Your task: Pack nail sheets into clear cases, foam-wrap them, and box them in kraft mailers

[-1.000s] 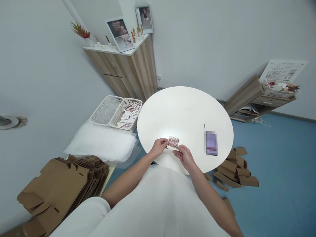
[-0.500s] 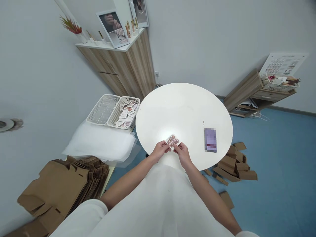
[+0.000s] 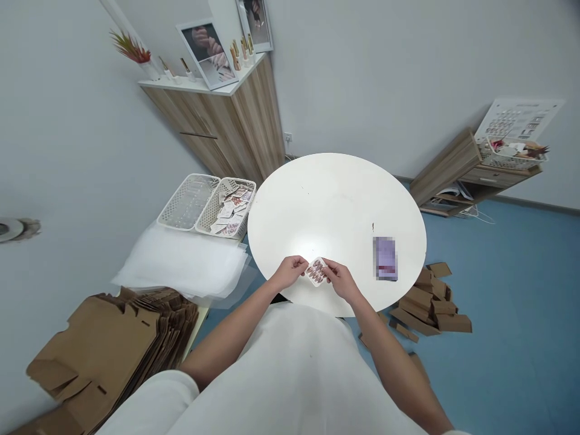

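Observation:
A small white pack of press-on nails, with rows of brownish-pink nails on its face, is held over the near edge of the round white table. My right hand grips it by the right side, thumb across the front. At the left corner, my left hand is closed in a pinch, its fingertips at the pack's edge. Whether those fingertips hold the pack itself or a thin layer of it is too small to make out.
A blurred-out purple item lies on the table's right. To the left are a basket of nail packs, a basket of clear plastic pieces, translucent sheets and stacked cardboard. Cardboard boxes lie on the blue floor.
The pack has turned and tilted lower in my hands. My left hand has shifted left, from under the pack to its corner, while my right hand keeps its hold.

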